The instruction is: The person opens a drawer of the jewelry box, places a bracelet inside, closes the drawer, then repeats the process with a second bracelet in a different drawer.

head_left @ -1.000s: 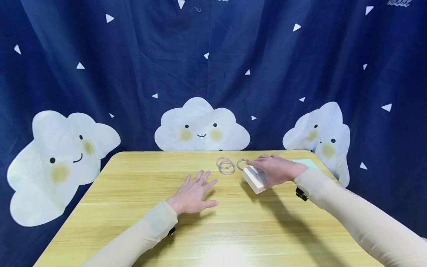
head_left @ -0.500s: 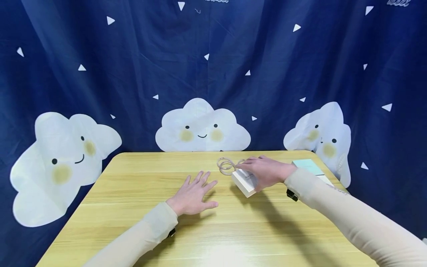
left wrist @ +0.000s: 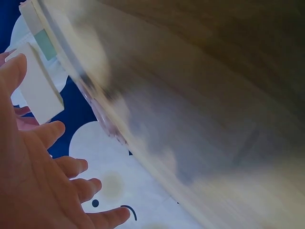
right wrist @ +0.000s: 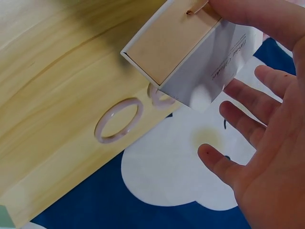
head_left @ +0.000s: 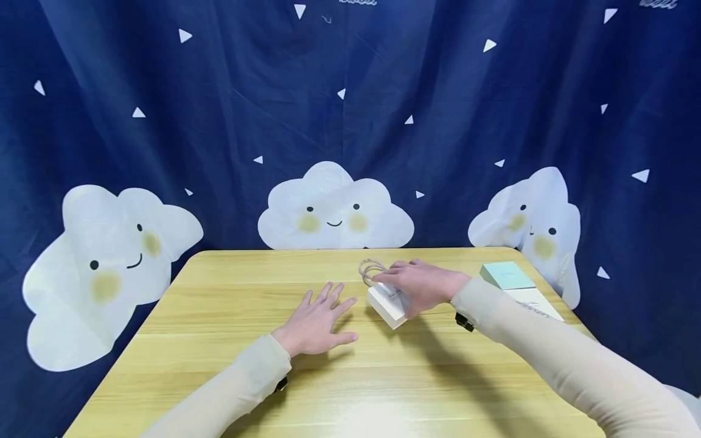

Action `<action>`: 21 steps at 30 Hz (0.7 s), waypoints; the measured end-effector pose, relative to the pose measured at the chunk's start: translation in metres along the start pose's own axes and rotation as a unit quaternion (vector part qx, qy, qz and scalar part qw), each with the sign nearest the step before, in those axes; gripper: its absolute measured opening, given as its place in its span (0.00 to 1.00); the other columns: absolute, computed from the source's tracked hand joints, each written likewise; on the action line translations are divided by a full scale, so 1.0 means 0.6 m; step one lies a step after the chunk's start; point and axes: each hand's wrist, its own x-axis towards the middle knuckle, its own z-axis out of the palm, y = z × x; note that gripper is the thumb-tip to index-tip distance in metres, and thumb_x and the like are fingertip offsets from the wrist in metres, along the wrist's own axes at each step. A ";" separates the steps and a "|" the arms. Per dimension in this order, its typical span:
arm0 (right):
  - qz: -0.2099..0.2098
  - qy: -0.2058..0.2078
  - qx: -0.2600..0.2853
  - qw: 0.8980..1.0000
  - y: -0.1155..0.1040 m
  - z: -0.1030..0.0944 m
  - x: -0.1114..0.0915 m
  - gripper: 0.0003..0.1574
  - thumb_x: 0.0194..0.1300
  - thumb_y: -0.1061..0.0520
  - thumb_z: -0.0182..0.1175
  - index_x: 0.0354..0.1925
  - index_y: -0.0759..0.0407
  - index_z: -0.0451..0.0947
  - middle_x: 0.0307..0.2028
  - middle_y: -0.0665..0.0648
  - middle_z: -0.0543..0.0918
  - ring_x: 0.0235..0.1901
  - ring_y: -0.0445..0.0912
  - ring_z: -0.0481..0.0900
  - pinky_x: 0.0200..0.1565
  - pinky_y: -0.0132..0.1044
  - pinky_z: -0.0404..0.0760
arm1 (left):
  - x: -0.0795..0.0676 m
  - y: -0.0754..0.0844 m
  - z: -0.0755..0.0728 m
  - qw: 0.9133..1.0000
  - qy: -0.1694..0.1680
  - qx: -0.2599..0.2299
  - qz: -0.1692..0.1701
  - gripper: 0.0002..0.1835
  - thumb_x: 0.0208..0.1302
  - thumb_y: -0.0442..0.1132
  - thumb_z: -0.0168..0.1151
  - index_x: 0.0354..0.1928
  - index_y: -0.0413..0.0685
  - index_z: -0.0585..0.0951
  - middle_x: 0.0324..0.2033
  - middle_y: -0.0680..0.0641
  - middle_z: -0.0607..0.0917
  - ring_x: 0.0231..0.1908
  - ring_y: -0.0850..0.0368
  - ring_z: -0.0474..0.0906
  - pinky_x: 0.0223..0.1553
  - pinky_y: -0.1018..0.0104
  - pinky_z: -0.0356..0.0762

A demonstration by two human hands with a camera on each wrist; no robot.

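My right hand (head_left: 426, 286) grips a small white box (head_left: 386, 306) by its sides, held tilted over the table. The right wrist view shows the box's beige end face (right wrist: 167, 40) with a small pull cord, and dark script on its white side. Two overlapping pale bangles (head_left: 365, 272) lie just behind the box, partly covered by it and the fingers. A separate bangle (right wrist: 119, 120) shows whole in the right wrist view; the right hand hides it in the head view. My left hand (head_left: 312, 322) holds nothing, palm down with fingers spread, left of the box.
A mint-green box (head_left: 509, 275) and a white box (head_left: 533, 302) lie at the table's right edge, the white one partly behind the right sleeve. The wooden table (head_left: 246, 292) ends at a dark blue curtain (head_left: 230, 121) with clouds.
My right hand has moved left and slightly nearer with the white box, covering the separate bangle in the head view. The boxes at the right have come into sight. The left hand stays put.
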 end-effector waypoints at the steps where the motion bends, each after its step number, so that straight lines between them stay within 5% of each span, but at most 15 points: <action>1: 0.000 -0.002 -0.002 1.000 -0.002 0.002 0.003 0.66 0.40 0.46 0.82 0.75 0.42 0.62 0.65 0.51 0.76 0.66 0.48 0.71 0.62 0.54 0.73 | -0.001 -0.001 0.001 1.000 0.000 0.000 -0.001 0.43 0.67 0.74 0.47 0.79 0.62 0.60 0.80 0.41 0.49 0.79 0.38 0.43 0.71 0.28 0.46; 21: -0.004 -0.042 -0.005 0.999 -0.033 0.043 0.055 0.68 0.41 0.39 0.82 0.76 0.39 0.60 0.72 0.52 0.71 0.72 0.50 0.65 0.65 0.60 0.68 | -0.013 -0.012 0.001 1.000 0.000 0.003 -0.008 0.43 0.68 0.73 0.48 0.78 0.60 0.60 0.80 0.40 0.50 0.79 0.37 0.44 0.71 0.28 0.46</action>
